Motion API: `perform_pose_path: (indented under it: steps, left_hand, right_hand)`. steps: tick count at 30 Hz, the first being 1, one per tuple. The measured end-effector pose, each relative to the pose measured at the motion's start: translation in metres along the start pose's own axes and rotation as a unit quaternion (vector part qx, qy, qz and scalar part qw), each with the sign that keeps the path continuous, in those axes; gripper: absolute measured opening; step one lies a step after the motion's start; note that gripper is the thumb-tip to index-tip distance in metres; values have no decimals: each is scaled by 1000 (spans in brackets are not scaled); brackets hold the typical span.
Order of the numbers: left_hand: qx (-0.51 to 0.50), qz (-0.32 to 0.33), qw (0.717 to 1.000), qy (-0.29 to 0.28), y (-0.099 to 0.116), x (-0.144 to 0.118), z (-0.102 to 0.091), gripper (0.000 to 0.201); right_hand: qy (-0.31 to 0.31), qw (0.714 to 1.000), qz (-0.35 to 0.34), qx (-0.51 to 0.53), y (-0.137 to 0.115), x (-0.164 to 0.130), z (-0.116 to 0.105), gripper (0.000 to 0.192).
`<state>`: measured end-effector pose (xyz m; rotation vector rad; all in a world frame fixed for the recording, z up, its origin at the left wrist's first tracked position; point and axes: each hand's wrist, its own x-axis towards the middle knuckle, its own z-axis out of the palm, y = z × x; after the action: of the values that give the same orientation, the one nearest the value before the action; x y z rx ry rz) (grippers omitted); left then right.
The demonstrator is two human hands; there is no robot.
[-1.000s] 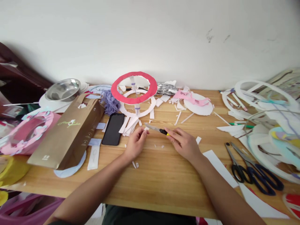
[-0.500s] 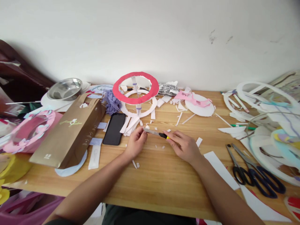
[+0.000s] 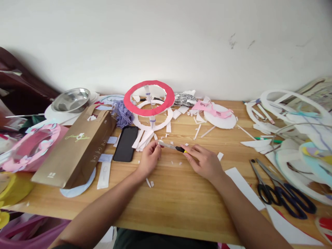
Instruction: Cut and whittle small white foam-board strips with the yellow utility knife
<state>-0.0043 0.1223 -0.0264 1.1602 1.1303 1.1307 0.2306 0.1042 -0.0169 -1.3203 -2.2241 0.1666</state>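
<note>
My right hand is closed around the yellow and black handle of a utility knife. Its long blade points left, toward my left hand. The fingers of that hand are pinched together on a small white piece, mostly hidden, right at the blade's tip. Just beyond my hands, white strips lie in a loose pile. Behind them stands a frame with a red ring on top and a white ring below, joined by thin posts. Tiny white scraps are scattered under the knife.
Left of my hands lie a black phone, a brown box and purple yarn. A metal bowl sits behind the box. On the right are two pairs of scissors, white sheets and stacked white rings.
Both hands stay in nearly the same place. A white bit shows more clearly at the blade's tip beside my left fingers. The whole view has shifted slightly.
</note>
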Motion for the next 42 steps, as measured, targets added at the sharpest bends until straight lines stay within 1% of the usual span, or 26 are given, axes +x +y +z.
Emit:
perform_pose_path:
  steps: [5, 8, 11, 13, 14, 15, 17, 20, 22, 24, 25, 26, 27, 29, 30, 31, 32, 33, 36, 39, 42]
  left_hand:
    - [26, 18, 999, 11, 0, -1, 1, 32]
    - [17, 13, 1000, 18, 1, -2, 2, 34]
    - [-1, 23, 999, 34, 5, -5, 2, 35]
    - [-3, 36, 999, 39, 7, -6, 1, 34]
    - [0, 37, 999, 38, 7, -6, 0, 33]
    - [3, 36, 999, 36, 6, -6, -1, 33]
    - [12, 31, 999, 31, 5, -4, -3, 32]
    - [32, 32, 998, 36, 2, -2, -3, 32]
    - [51, 35, 997, 40, 3, -1, -2, 32]
    - [85, 47, 995, 19, 5, -2, -1, 30]
    - [113, 61, 992, -7, 6, -2, -1, 28]
    - [144, 81, 985, -49, 7, -3, 0, 25]
    - [176, 105, 973, -104, 8, -5, 0, 22]
    - [224, 151, 938, -218, 9, -7, 1, 22]
    - [240, 168, 920, -259, 8, -9, 1, 24]
    - [253, 180, 907, -283, 7, -10, 1, 26]
    - [267, 187, 900, -291, 6, -10, 1, 27]
    - [282, 191, 896, -285, 5, -11, 2, 27]
    - [313, 192, 895, -252, 4, -10, 3, 25]
    - [316, 182, 903, -226, 6, -9, 3, 25]
    - [307, 171, 911, -217, 7, -8, 3, 25]
  right_hand:
    - [-13, 1000, 6, 4, -1, 0, -1, 35]
    - [-15, 1000, 19, -12, 5, 0, 2, 34]
    - [-5, 996, 72, -49, 15, 0, 2, 32]
    - [16, 993, 109, -34, 21, 0, 0, 32]
    - [31, 993, 117, -15, 22, 0, -2, 33]
    - [45, 992, 115, 5, 22, 1, -4, 35]
    - [52, 995, 82, 38, 19, 1, -7, 36]
    - [25, 997, 19, 65, 10, 0, -6, 36]
    - [23, 996, 11, 88, 5, -1, -1, 37]
    - [38, 989, 24, 142, 0, -2, 5, 40]
    - [45, 983, 33, 175, -2, -2, 8, 42]
    - [48, 976, 40, 209, -5, -2, 11, 44]
    - [45, 969, 45, 239, -8, -2, 13, 44]
    - [23, 957, 46, 285, -16, -1, 15, 38]
    - [10, 952, 45, 302, -20, 0, 15, 32]
    - [-1, 948, 42, 314, -23, 1, 15, 25]
    - [-8, 946, 43, 322, -25, 1, 14, 20]
    - [-10, 944, 48, 327, -27, 2, 14, 16]
    - [1, 945, 87, 316, -28, 1, 14, 11]
    - [-2, 943, 139, 301, -28, 1, 14, 15]
    - [-21, 930, 179, 321, -30, 2, 13, 21]
